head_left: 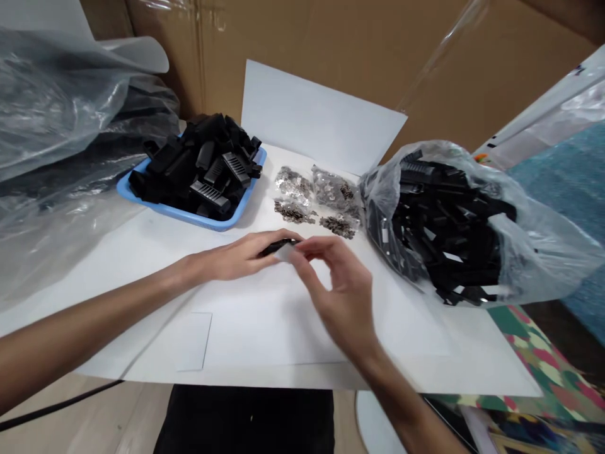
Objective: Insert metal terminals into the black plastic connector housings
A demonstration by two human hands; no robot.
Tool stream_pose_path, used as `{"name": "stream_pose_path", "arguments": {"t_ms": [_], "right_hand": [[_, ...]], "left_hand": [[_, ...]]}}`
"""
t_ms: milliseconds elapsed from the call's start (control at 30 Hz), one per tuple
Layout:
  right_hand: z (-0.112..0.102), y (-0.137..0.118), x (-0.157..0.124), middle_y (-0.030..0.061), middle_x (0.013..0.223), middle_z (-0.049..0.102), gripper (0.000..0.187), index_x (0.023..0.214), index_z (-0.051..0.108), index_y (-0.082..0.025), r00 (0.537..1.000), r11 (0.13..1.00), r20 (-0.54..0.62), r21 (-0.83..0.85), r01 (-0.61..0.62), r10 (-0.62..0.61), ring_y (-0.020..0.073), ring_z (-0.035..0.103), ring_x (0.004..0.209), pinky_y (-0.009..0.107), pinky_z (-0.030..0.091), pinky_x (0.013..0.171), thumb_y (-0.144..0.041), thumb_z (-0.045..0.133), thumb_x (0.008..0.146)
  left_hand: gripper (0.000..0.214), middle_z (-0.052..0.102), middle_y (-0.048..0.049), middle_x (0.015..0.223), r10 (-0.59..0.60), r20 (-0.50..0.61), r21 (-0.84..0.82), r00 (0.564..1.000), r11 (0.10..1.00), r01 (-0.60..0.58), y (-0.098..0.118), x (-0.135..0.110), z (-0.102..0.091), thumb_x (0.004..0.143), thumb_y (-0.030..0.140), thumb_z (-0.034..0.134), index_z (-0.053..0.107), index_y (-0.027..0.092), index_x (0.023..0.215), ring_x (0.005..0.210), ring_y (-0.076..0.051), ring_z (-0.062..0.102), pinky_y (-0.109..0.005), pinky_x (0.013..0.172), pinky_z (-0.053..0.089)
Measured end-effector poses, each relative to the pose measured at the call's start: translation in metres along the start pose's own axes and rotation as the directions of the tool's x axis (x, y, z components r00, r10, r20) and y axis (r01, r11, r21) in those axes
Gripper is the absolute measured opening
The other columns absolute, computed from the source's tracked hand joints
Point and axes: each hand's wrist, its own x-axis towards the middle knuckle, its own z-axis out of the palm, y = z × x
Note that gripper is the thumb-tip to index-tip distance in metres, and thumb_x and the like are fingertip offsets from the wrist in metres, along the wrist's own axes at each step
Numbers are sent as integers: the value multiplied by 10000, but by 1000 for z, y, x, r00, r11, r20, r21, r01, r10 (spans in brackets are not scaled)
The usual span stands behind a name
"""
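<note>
Near the middle of the white table, my left hand [246, 255] is closed around a small black plastic part [278, 246], mostly hidden by the fingers. My right hand [338, 277] meets it from the right, thumb and forefinger pinching a small whitish piece [284, 253] that looks like a label against the black part. Just beyond the hands lie two small heaps of metal pieces, a left heap [293, 212] and a right heap [338, 226]. Clear plastic bags [333, 187] with similar metal pieces rest behind them.
A blue tray [222, 222] piled with black plastic parts [203, 164] stands at the back left. To the right sits an open clear bag [543, 252] of black parts, some with white patches. A white card [195, 341] lies near the front edge. Cardboard [321, 44] walls off the back.
</note>
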Motion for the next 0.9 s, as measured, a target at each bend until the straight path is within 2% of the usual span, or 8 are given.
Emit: {"name": "stream_pose_path", "arguments": {"t_ms": [67,133,233,300,367,467,567,900], "right_hand": [[-17,21,11,18,984,746,147,1074,678,-218,995,996,85,-67,57,-51,164,723,857,318,625,832,-176,761,959],[-29,38,18,27,978,745,153,1101,682,-221,973,969,175,-169,182,-152,172,716,837,324,618,818,-170,749,973],[-38,50,21,64,1025,751,185,1171,690,-222,917,893,264,-261,367,-299,197,726,884,351,617,857,-159,716,999],[-40,50,20,82,1060,755,217,1201,709,-220,899,880,284,-247,404,-333,210,735,929,365,616,891,-157,724,994],[-39,48,18,68,1043,767,191,1163,739,-229,928,925,243,-185,331,-283,204,741,936,353,617,875,-151,731,989],[-32,46,14,28,996,794,117,1058,772,-248,988,997,132,-4,76,-75,188,755,923,330,620,833,-168,754,974],[-22,45,12,7,956,814,66,981,801,-249,990,988,116,120,-92,78,180,753,882,328,612,819,-208,809,930],[-20,51,16,-24,903,799,103,948,815,-257,989,987,123,127,-101,85,140,673,795,312,552,788,-171,833,894]], "left_hand": [[511,741,-93,1127,-48,21,51,999,998,47,-3,-1,2,1034,456,612,530,237,1488,858,-199,676,-294,762,499],[488,717,-50,1002,-123,38,85,992,989,120,-5,-3,3,1031,447,619,492,230,1449,728,-159,604,-270,662,451],[357,672,-22,922,-181,50,112,982,978,174,-5,-4,4,1036,476,606,529,215,1268,705,-149,555,-267,632,413],[318,665,-24,926,-184,65,106,981,979,177,-4,-4,3,1037,493,604,547,216,1182,722,-152,562,-274,644,411],[289,668,-34,969,-182,81,101,980,980,173,-2,-3,3,1044,484,597,551,219,1150,739,-153,572,-279,654,409],[270,649,-26,965,-179,92,107,980,980,169,-1,-2,3,1049,475,595,543,220,1124,731,-146,553,-279,655,395],[312,591,8,859,-175,80,108,981,980,166,-1,0,3,1034,511,618,539,213,1085,691,-139,510,-277,646,379],[318,501,52,758,-173,75,108,982,980,165,-1,3,2,1042,513,613,545,212,1121,623,-126,441,-273,636,363]]}}
